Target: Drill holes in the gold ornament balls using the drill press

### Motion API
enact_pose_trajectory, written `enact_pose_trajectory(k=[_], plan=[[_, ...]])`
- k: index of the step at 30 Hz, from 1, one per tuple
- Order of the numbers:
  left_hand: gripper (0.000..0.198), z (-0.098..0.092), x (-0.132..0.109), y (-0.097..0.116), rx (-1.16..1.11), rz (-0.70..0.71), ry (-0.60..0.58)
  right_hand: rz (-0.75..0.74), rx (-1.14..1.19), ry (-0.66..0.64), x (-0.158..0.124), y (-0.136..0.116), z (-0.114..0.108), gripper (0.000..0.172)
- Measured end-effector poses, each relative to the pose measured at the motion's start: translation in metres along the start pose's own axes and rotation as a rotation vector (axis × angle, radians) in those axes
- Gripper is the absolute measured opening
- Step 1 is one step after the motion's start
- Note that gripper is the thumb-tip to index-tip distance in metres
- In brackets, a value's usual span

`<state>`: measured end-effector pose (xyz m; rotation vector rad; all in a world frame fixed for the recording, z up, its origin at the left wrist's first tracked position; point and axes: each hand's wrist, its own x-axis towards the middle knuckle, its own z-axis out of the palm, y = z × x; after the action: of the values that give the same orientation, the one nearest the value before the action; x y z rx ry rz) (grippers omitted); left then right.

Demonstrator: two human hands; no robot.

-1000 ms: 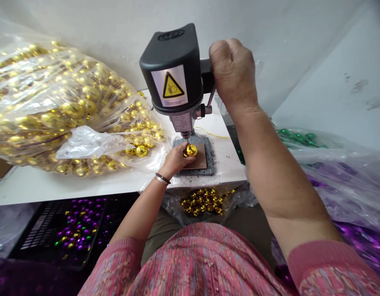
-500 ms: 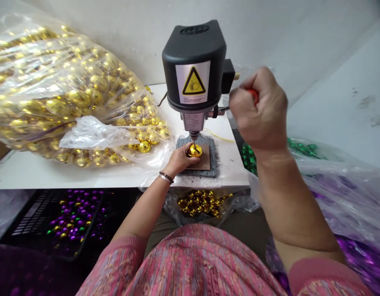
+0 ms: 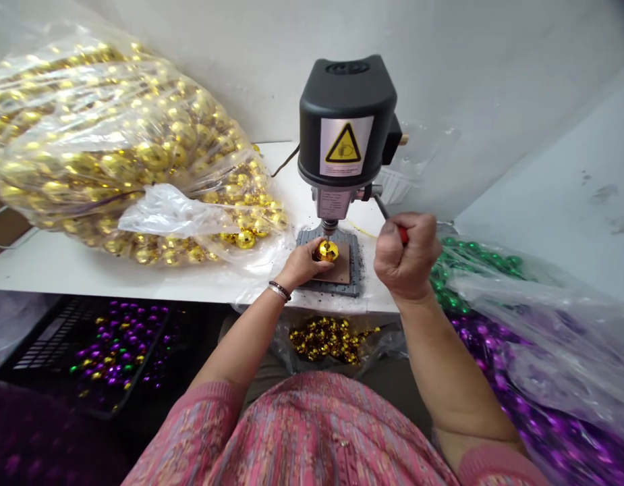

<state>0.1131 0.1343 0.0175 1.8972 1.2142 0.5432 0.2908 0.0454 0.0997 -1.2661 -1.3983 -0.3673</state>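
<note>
Warning triangle label [image 3: 346, 146] on drill press [image 3: 346, 101]

Shiny faceted gold ball [image 3: 326, 251] directly under the chuck [image 3: 330, 226] of a black bench drill press [image 3: 347, 115], gripped from the side by the left hand [image 3: 304, 264]. Right hand [image 3: 405, 256], just right of the drill press, clenched around the red-gripped feed lever [image 3: 383, 210], which slants down from the drill head.

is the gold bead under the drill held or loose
Held: the left hand grips the gold bead under the drill press.
</note>
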Motion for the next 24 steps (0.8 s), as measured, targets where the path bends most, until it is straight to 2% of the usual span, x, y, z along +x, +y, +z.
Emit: enact_pose_trajectory(k=[6,10,12,14,16,20,22,24], plan=[[0.072,0.001,-0.001,-0.001,-0.033,0.016,-0.001,-0.114,0.057,0.121,-0.009,0.006,0.01,0.005],[0.071,-0.001,-0.002,0.001,-0.001,0.01,-0.001,-0.128,0.059,0.137,-0.018,0.007,0.013,0.004],[0.071,-0.001,-0.002,0.001,0.013,0.006,-0.002,-0.126,0.057,0.145,-0.013,0.002,0.012,0.005],[0.074,0.0,-0.001,0.001,0.008,0.004,0.004,-0.073,0.058,0.166,0.007,-0.006,0.01,0.01],[0.076,0.002,-0.001,-0.001,0.002,0.002,0.011,0.076,0.076,0.162,0.039,-0.012,0.01,0.02],[0.074,0.005,-0.007,-0.003,0.015,0.066,0.025,0.32,-0.005,-0.018,0.11,-0.007,0.015,0.033],[0.071,0.004,-0.018,-0.004,0.053,0.118,0.043,0.336,-0.011,-0.097,0.129,0.0,0.018,0.034],[0.074,0.001,-0.034,-0.005,0.11,0.21,0.01,0.33,0.005,-0.114,0.135,0.006,0.021,0.034]])
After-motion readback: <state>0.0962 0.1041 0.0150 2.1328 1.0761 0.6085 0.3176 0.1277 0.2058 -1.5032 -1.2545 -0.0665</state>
